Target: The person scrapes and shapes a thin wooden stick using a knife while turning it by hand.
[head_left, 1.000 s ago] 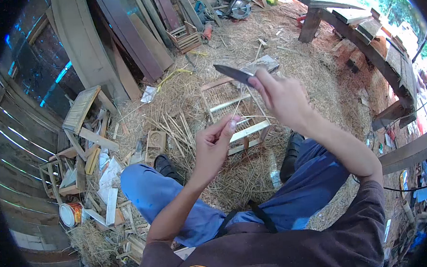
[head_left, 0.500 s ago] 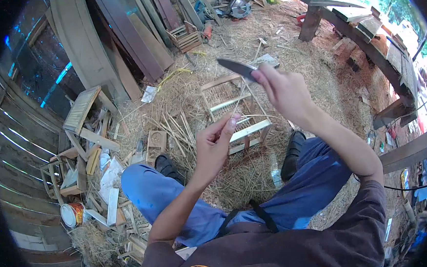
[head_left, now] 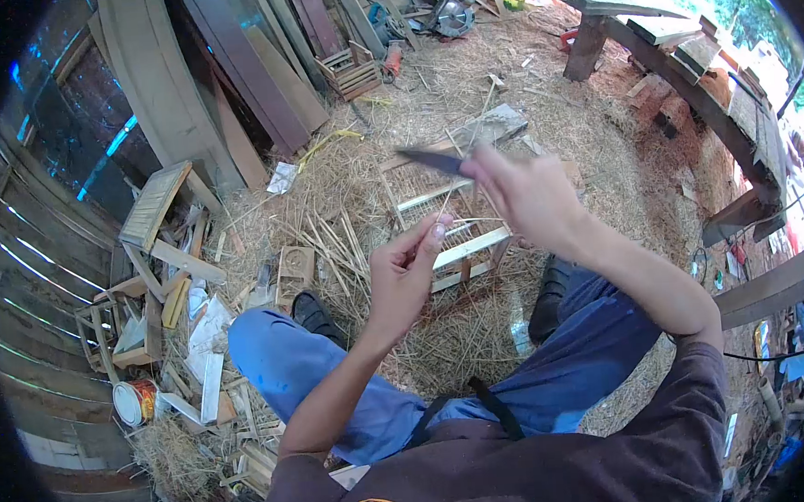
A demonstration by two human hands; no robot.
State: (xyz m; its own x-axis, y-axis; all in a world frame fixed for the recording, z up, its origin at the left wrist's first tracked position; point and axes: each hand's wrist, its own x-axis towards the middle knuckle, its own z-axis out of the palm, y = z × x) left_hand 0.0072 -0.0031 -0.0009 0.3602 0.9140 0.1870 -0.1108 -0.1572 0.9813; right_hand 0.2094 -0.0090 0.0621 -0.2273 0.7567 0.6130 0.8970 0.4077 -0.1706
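My right hand is closed round the handle of a knife, whose dark blade points to the left. The hand is slightly blurred. Below and left of it, my left hand pinches thin wooden strips between thumb and fingertips; one slants upward, another runs right toward my right wrist. The blade is above the strips and looks apart from them. Beneath both hands, a small slatted wooden frame stands on the floor between my feet, partly hidden by my right hand.
Loose thin sticks lie left of the frame. A small wooden block is near my left shoe. Boards lean at the back left, with a circular saw farther back. A wooden bench stands at the right.
My right hand has moved down and slightly left with the knife, bringing it closer to the strips. My left hand has stayed nearly still.
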